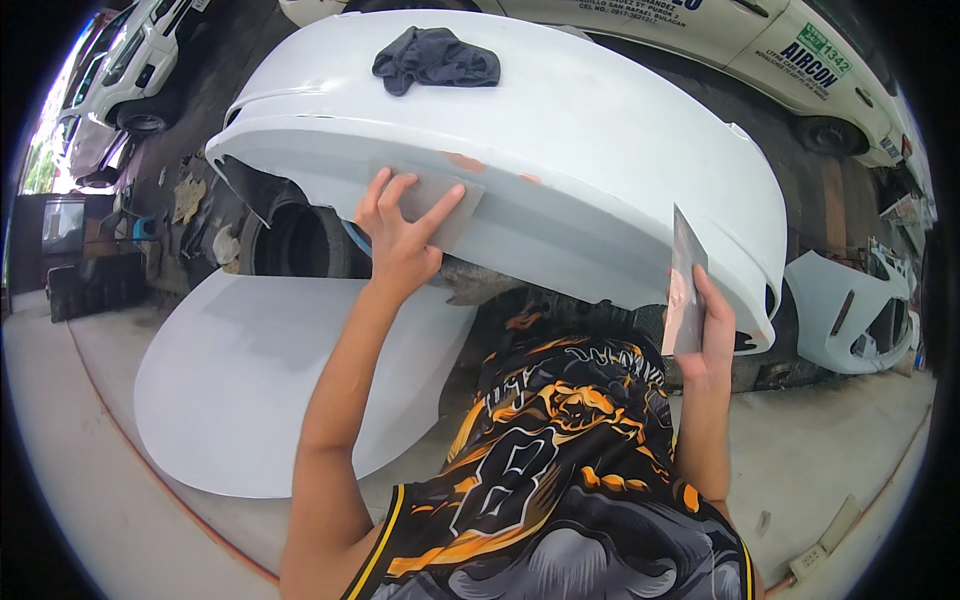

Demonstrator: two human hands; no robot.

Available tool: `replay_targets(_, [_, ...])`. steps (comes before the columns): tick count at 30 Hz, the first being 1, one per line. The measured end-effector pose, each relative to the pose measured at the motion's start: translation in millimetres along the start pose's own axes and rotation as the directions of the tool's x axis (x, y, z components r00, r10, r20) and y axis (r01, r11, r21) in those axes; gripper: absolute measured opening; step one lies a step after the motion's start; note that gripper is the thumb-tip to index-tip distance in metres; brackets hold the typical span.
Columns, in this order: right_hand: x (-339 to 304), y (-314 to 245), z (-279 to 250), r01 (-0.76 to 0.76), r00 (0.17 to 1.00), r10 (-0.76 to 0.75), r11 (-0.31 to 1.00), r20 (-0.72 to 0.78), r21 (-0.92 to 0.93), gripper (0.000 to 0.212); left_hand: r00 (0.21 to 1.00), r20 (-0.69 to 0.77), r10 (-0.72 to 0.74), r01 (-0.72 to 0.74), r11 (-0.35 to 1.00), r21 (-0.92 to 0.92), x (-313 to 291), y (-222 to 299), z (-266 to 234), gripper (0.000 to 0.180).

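A white car bumper (590,110) lies across in front of me, with pinkish putty spots (463,161) on its lower band. My left hand (405,225) has its fingers spread over a thin grey putty spreader (465,212), pressing it against that band. To the right, my right hand (712,325) grips a flat metal plate (689,255), tilted nearly upright, with pinkish putty (682,298) on its face. The plate is close to the bumper's right end; whether they touch I cannot tell. A crumpled black cloth (435,60) rests on top of the bumper.
A large light-grey panel (290,400) is at lower left, below my left arm. Tires (300,240) stand behind the bumper's left end. Another white bumper (835,300) lies at right. White cars (700,40) are parked beyond. An orange hose (150,463) crosses the floor.
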State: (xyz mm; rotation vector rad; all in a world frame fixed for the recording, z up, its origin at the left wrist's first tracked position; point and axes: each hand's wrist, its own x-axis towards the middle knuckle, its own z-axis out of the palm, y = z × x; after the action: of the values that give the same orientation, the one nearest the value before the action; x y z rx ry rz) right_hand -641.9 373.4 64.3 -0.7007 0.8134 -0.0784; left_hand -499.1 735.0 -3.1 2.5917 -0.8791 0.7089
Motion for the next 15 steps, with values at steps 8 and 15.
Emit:
replay_targets(8, [-1.4, -0.1, 1.0, -0.004, 0.999, 0.004, 1.0, 0.041, 0.0, 0.029, 1.0, -0.019, -0.002, 0.003, 0.999, 0.037, 14.9, -3.3, 13.9, 0.086])
replay_targets(15, [5.0, 1.4, 10.1, 0.089, 0.983, -0.064, 0.986, 0.173, -0.139, 0.037, 0.981, 0.178, -0.075, 0.084, 0.995, -0.045, 14.5, 23.8, -33.4, 0.085])
